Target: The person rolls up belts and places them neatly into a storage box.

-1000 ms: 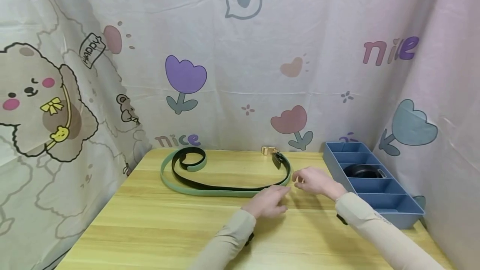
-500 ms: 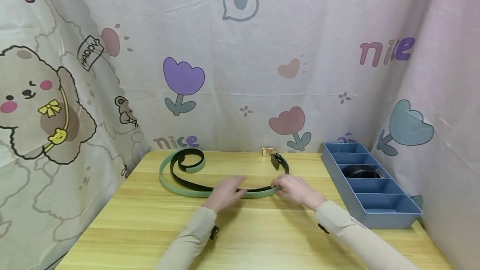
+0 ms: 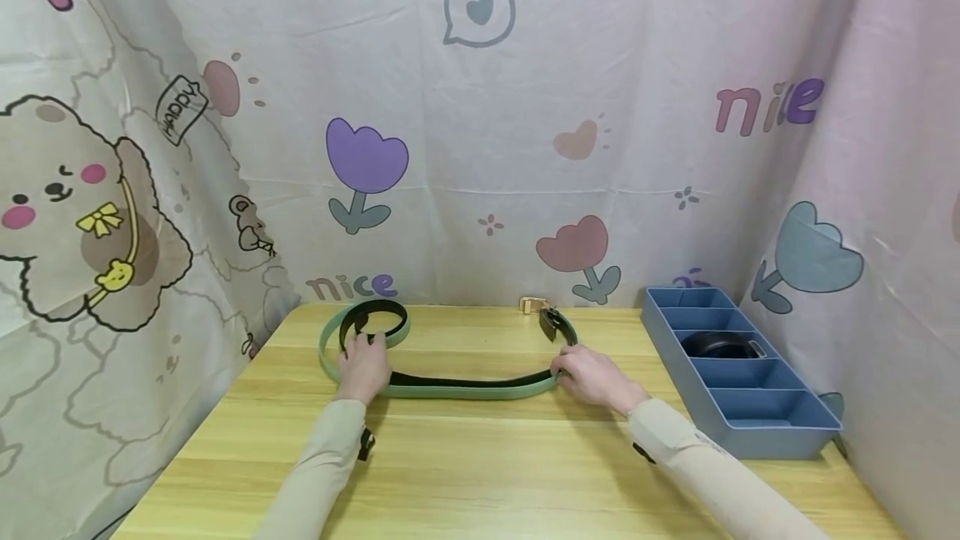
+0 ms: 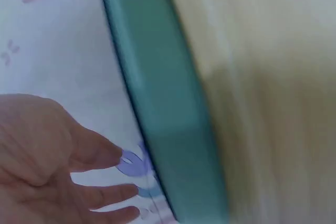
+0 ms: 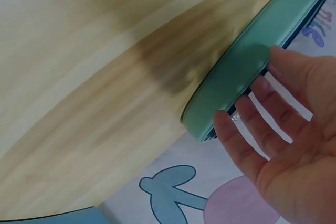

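A long belt (image 3: 465, 392), green outside and black inside, stands on its edge in a wide double loop on the table. Its left end curls into a small coil (image 3: 405, 332), and its gold buckle (image 3: 534, 305) lies at the back right. My left hand (image 3: 364, 367) reaches over the belt's left part, fingertips close to the coil. In the left wrist view its fingers (image 4: 113, 195) extend loosely beside the green strap. My right hand (image 3: 596, 377) pinches the right bend; in the right wrist view the thumb tip (image 5: 278, 59) lies against the green face.
A blue divided tray (image 3: 780, 440) stands at the right, with a rolled black belt (image 3: 716, 346) in one compartment. Bare wooden table (image 3: 480, 473) lies in front of the belt. A patterned curtain (image 3: 465, 107) hangs behind and along both sides.
My left hand has swept left along the belt from its right part to near the coil. My right hand has moved slightly left onto the right bend, then stayed there. The belt barely shifts.
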`<act>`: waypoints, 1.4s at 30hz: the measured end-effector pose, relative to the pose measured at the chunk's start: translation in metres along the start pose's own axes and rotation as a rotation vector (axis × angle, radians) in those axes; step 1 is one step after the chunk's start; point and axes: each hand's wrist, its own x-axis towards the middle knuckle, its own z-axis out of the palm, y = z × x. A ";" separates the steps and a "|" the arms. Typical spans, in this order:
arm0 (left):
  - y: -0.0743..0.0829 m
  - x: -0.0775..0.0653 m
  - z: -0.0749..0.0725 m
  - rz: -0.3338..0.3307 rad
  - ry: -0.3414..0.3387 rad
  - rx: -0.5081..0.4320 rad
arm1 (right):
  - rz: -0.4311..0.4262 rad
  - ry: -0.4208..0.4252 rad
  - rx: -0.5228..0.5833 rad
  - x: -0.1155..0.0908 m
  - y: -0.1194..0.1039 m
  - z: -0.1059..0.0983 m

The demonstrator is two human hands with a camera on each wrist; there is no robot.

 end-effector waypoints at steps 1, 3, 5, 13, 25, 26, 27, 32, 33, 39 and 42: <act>-0.005 0.000 0.000 -0.013 -0.013 -0.007 | 0.003 -0.001 -0.005 0.000 0.000 0.000; -0.014 0.000 -0.001 -0.027 -0.037 -0.024 | 0.006 0.003 -0.020 0.001 0.001 0.001; -0.021 -0.001 -0.002 -0.029 -0.064 -0.035 | 0.010 0.002 -0.032 0.001 0.002 0.001; -0.048 0.003 -0.009 -0.051 -0.102 -0.066 | 0.120 -0.054 -0.009 -0.002 0.007 0.003; -0.092 0.026 -0.004 -0.191 -0.063 -0.214 | 0.255 -0.079 -0.016 -0.005 0.017 0.003; -0.093 0.026 -0.005 -0.202 -0.060 -0.240 | 0.260 -0.077 -0.016 -0.005 0.018 0.004; -0.093 0.025 -0.006 -0.205 -0.058 -0.268 | 0.260 -0.073 -0.018 -0.006 0.018 0.004; -0.089 0.028 -0.008 -0.176 0.028 -0.390 | 0.269 -0.031 -0.046 -0.008 0.023 0.006; -0.087 0.029 -0.009 -0.163 0.042 -0.412 | 0.274 -0.023 -0.053 -0.009 0.024 0.006; -0.070 0.034 -0.017 -0.118 0.079 -0.533 | 0.324 -0.019 -0.055 -0.008 0.032 0.006; -0.062 0.034 -0.019 -0.129 0.048 -0.658 | 0.345 -0.033 -0.047 -0.009 0.034 0.007</act>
